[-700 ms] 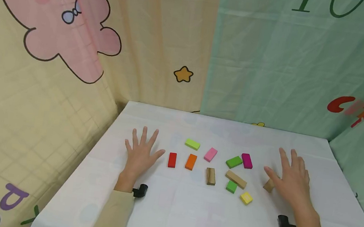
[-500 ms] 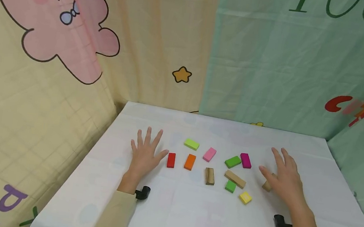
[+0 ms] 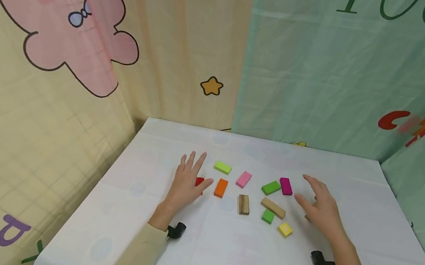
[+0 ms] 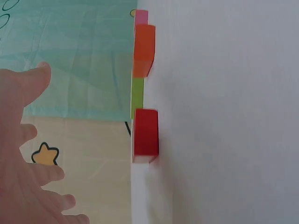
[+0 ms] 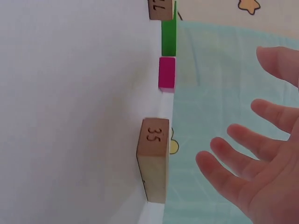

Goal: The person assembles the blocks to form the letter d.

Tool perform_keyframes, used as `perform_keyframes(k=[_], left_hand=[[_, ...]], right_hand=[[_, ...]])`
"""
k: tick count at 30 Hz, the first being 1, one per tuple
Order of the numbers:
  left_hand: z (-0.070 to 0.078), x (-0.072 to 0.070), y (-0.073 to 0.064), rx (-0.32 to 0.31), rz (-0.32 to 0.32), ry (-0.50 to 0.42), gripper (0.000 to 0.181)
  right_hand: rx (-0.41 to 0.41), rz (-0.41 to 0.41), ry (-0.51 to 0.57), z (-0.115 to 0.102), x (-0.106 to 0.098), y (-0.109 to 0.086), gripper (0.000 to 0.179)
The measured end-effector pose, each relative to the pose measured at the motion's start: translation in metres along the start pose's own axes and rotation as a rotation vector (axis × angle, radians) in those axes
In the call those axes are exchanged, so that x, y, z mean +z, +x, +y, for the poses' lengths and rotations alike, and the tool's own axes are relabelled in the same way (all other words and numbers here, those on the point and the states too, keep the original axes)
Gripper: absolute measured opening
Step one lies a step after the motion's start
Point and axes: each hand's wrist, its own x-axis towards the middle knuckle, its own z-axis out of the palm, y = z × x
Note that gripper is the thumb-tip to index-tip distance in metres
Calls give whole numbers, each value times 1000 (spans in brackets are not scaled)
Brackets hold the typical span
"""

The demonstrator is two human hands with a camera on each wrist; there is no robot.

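Note:
My left hand [image 3: 184, 186] is spread above the table, partly covering the red block [image 3: 199, 185]; in the left wrist view a gap separates the fingers from that red block [image 4: 146, 135]. An orange block [image 3: 221, 188] lies just right of the thumb. At the right, my right hand [image 3: 322, 214] hovers with fingers apart and holds nothing. A plain wooden block marked 35 [image 5: 155, 158] stands near it in the right wrist view; in the head view the hand hides it almost wholly. The magenta block [image 3: 286, 186] lies left of that hand's fingers.
Between the hands lie a lime block [image 3: 222, 167], a pink block [image 3: 244, 179], two green blocks [image 3: 271, 187], two wooden blocks [image 3: 243, 204] and a yellow block [image 3: 285, 230]. The white table [image 3: 220, 259] ends at patterned curtains [image 3: 309, 73] behind and beside it.
My left hand has moved right, from beside the red block to over part of it. My right hand has moved left, now nearly hiding the wooden block beneath it. The blocks keep their arrangement.

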Motion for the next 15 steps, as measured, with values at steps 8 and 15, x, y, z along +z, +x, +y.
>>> perform_keyframes(k=[8,15], left_hand=[[26,12,0,45,-38,-103,84],[47,23,-6,74,-123,-178,84]], right_hand=[[39,-68,82,-6,6,2,64],[60,-131,90,-10,14,-2,62]])
